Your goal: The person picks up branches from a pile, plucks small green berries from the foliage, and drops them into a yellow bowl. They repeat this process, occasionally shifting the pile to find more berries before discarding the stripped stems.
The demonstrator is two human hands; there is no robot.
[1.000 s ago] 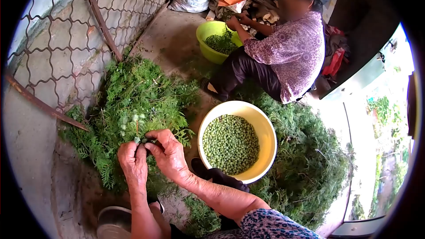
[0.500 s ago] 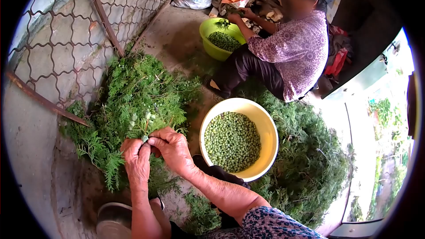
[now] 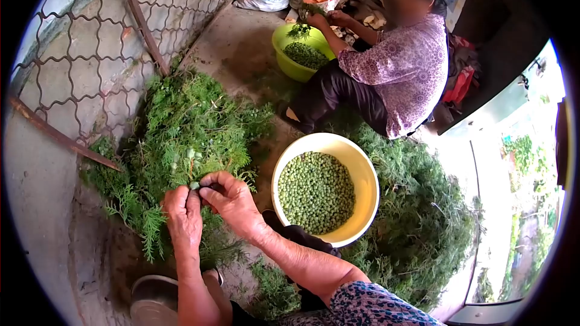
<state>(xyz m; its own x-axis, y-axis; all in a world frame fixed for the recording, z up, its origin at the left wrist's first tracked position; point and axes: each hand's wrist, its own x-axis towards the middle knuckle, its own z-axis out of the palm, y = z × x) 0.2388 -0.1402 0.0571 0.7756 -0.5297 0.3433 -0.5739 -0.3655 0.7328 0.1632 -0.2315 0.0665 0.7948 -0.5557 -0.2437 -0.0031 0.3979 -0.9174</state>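
Note:
My left hand (image 3: pixel 183 220) is closed on an evergreen sprig (image 3: pixel 192 172) that carries several pale green cones (image 3: pixel 192 155) at its upper end. My right hand (image 3: pixel 234 205) meets it from the right, thumb and forefinger pinched at a small round green cone (image 3: pixel 194 185) between both thumbs. The lower part of the sprig is hidden by my fingers. Behind both hands lies a heap of feathery green branches (image 3: pixel 181 118). To the right of my right hand stands a cream-yellow basin (image 3: pixel 367 190) holding many small green cones (image 3: pixel 317 193).
Another person (image 3: pixel 402 66) sits beyond the basin, hands on a sprig over a lime-green bowl (image 3: pixel 290 72) of cones. More branches (image 3: pixel 411 217) lie at right. A metal pan (image 3: pixel 154 302) sits by my feet, and a wire mesh panel (image 3: pixel 84 48) leans at left.
Both my hands have shifted slightly up and left, with the sprig between them. The other person's hands have moved a little, with their sprig now showing above the lime-green bowl.

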